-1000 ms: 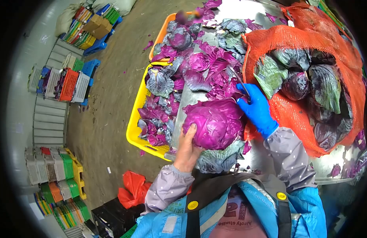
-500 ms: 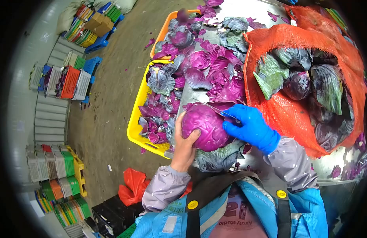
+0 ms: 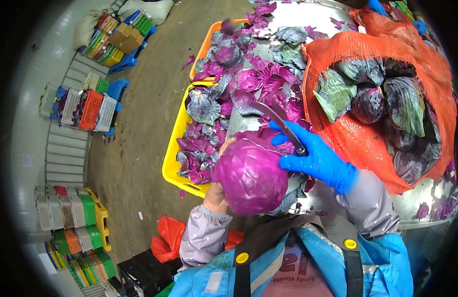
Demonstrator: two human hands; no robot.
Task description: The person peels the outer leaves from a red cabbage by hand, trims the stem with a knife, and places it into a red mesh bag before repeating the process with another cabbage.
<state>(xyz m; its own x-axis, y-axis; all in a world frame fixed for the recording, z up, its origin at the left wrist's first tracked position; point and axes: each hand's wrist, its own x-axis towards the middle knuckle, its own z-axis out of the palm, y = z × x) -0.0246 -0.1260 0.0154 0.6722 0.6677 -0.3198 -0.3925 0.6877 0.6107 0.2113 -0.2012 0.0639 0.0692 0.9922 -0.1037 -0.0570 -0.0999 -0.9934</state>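
A peeled purple cabbage (image 3: 251,175) rests in my bare left hand (image 3: 216,197), whose fingers wrap its left side and are partly hidden behind it. My right hand (image 3: 318,157), in a blue glove, is closed on the dark handle of a knife (image 3: 281,124). The curved blade points up and left, above the cabbage. The gloved fingertips are at the cabbage's right edge. Under the cabbage, dark outer leaves (image 3: 294,190) show on the metal table. Loose purple leaves (image 3: 273,81) are piled beyond it.
A yellow crate (image 3: 172,163) and an orange crate (image 3: 207,47), both holding leaves, stand along the table's left edge. At the right lies an open red mesh sack (image 3: 333,141) of cabbages. Another person's blue-gloved hand (image 3: 377,7) shows at the top right. Stacked crates (image 3: 90,111) stand far left.
The cabbage has come nearer to my body and turned, showing a smoother side. The knife has lifted off it, its blade now raised. Blue gloves show more at the top right.
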